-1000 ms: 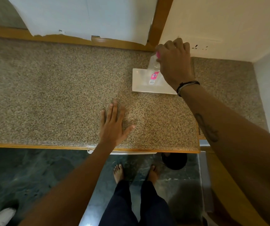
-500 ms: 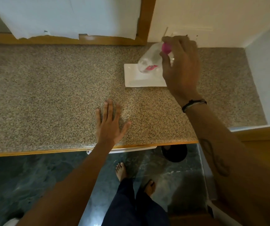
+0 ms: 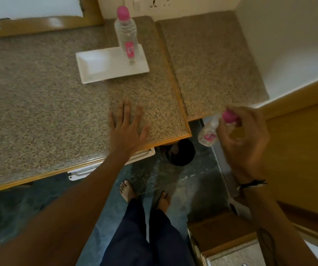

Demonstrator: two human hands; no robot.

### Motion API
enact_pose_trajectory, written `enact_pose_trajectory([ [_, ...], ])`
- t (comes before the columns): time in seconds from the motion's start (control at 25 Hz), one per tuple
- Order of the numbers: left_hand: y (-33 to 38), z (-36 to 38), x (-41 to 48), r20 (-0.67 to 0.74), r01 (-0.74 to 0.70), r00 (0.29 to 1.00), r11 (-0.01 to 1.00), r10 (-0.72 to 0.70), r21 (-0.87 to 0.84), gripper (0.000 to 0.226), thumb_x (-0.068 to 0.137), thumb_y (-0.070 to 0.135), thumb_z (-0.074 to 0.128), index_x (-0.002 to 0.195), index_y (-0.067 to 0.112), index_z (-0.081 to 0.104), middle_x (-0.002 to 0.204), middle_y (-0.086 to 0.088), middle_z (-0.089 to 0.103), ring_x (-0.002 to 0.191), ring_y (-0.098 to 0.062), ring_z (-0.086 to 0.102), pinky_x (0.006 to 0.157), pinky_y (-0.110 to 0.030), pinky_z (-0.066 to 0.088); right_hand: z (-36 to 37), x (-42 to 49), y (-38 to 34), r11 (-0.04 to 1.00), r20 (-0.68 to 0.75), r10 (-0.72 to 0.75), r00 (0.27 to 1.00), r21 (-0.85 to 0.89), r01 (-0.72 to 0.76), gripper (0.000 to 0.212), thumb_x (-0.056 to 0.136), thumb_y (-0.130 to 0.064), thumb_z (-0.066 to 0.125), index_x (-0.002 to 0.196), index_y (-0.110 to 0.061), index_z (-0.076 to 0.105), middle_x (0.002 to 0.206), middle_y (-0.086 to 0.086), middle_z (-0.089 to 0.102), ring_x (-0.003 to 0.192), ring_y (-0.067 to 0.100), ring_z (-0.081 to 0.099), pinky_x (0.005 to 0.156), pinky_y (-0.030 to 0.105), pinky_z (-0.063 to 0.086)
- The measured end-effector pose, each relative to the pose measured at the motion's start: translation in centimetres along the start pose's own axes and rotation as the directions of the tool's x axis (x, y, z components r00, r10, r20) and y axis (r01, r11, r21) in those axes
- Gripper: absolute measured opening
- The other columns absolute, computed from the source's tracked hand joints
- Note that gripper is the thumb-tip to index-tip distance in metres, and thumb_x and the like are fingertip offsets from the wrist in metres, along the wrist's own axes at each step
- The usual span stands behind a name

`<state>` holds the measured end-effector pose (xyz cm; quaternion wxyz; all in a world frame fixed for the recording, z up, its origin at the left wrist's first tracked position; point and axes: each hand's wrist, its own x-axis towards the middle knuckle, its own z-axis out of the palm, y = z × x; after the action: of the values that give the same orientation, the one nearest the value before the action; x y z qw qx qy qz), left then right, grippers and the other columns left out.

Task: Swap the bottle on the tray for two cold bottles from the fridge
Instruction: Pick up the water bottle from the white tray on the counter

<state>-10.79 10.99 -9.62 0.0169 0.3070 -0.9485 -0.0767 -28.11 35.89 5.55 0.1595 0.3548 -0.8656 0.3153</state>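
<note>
The head view looks down on a speckled stone worktop [image 3: 39, 104] with a white rectangular tray [image 3: 96, 68] near its far right corner. One clear bottle with a pink cap [image 3: 126, 35] stands upright on the right part of the tray; the left part of the tray is bare.

The right hand [image 3: 244, 139] is away from the worktop, beyond its right front corner and above the dark floor [image 3: 173, 181]. Its fingers [image 3: 250, 116] are closed around the pink cap and neck of a second small bottle [image 3: 208, 135], which hangs tilted with its base toward the floor. This picture is a little blurred here, so I cannot tell how firmly the bottle is held, but it is clearly off the tray and carried by this hand.

The left hand [image 3: 127, 129] lies flat on the worktop near the front right corner, fingers spread wide, holding nothing.

I judge that the removal step is in hand: one bottle is taken from the tray and is on its way to somewhere else. The fridge is not seen for sure; a low wooden cabinet [image 3: 221, 233] at the lower right may hide it. One bottle is on the tray, and I cannot tell whether it is a cold one or not. The next move calls for putting the carried bottle down, then opening the fridge, for which the free left hand is available.
</note>
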Motion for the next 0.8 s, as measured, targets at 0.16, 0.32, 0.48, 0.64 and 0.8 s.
enact_pose_trajectory([
  [0.16,1.3,0.7,1.0,-0.021,0.025,0.999,1.0,-0.026,-0.004,0.075,0.104,0.069,0.027,0.167,0.031,0.012,0.176,-0.016,0.007,0.163,-0.036,0.003,0.127,-0.067,0.01,1.5,-5.4,5.0,0.991,0.169,0.134,0.977,-0.02,-0.132,0.029,0.089,-0.014,0.076,0.117,-0.009,0.072,0.107,0.01,0.067,0.093,0.026,0.065,0.078,0.037,0.057],
  [0.32,1.1,1.7,1.0,-0.084,0.034,0.996,0.999,-0.032,0.021,0.076,0.103,0.073,0.026,0.167,0.034,0.012,0.176,-0.014,0.01,0.163,-0.035,0.005,0.127,-0.066,0.012,6.0,-10.2,8.2,0.967,0.347,0.247,0.905,-0.03,-0.252,0.03,0.087,-0.011,0.079,0.116,-0.007,0.072,0.108,0.011,0.068,0.089,0.026,0.067,0.077,0.034,0.059],
  [0.48,0.9,2.1,1.1,-0.116,0.037,0.993,0.998,-0.031,0.048,0.075,0.103,0.074,0.023,0.167,0.036,0.01,0.176,-0.013,0.01,0.163,-0.034,0.006,0.127,-0.065,0.013,11.3,-12.8,10.7,0.924,0.456,0.365,0.812,-0.07,-0.376,0.03,0.086,-0.006,0.077,0.115,-0.007,0.07,0.113,0.016,0.067,0.097,0.033,0.068,0.082,0.039,0.058],
  [0.64,0.7,3.1,1.3,-0.138,0.028,0.99,0.998,-0.021,0.051,0.074,0.102,0.075,0.023,0.166,0.04,0.007,0.176,-0.011,0.009,0.163,-0.032,0.008,0.128,-0.064,0.012,15.8,-15.7,13.2,0.894,0.572,0.447,0.688,-0.256,-0.368,0.029,0.097,-0.01,0.064,0.125,-0.009,0.065,0.125,0.018,0.063,0.104,0.041,0.067,0.084,0.047,0.058],
  [0.8,0.8,2.8,1.3,-0.129,0.025,0.991,0.999,-0.019,0.047,0.075,0.102,0.075,0.023,0.166,0.04,0.007,0.176,-0.011,0.008,0.163,-0.032,0.007,0.128,-0.064,0.011,16.3,-17.9,13.8,0.824,0.607,0.555,0.569,-0.305,-0.478,0.044,0.098,-0.019,0.064,0.14,-0.015,0.052,0.138,0.014,0.057,0.118,0.04,0.063,0.093,0.053,0.055],
])
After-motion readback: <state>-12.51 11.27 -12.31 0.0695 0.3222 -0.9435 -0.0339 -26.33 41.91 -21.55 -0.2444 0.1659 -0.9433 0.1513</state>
